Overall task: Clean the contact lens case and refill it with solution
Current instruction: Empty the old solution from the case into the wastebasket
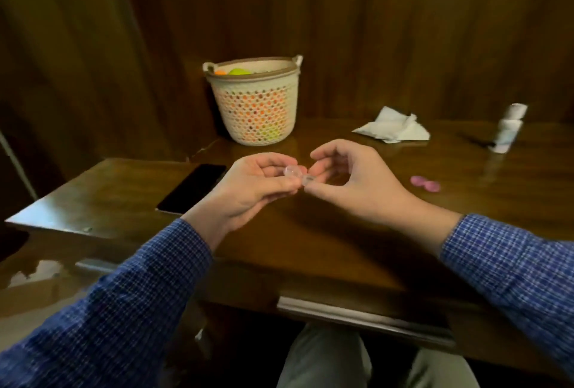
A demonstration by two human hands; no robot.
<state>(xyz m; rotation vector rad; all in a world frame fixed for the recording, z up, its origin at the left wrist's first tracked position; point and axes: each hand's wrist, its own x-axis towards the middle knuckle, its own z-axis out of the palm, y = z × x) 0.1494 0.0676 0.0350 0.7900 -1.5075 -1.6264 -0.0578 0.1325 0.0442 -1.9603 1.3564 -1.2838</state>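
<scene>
A small clear contact lens case [296, 174] hangs above the wooden table [326, 232], held between both hands. My left hand [254, 189] pinches its left cup with thumb and fingers. My right hand [348, 182] pinches the right cup between thumb and forefinger. Two pink lids [425, 183] lie on the table to the right of my right hand. A white solution bottle [509, 128] stands at the far right, blurred. A crumpled white tissue [393, 126] lies behind my right hand.
A cream woven basket [254, 102] with coloured items stands at the back centre. A black phone [192, 189] lies flat left of my left hand. A dark thin object [475, 140] lies beside the bottle. Wood panelling rises behind the table.
</scene>
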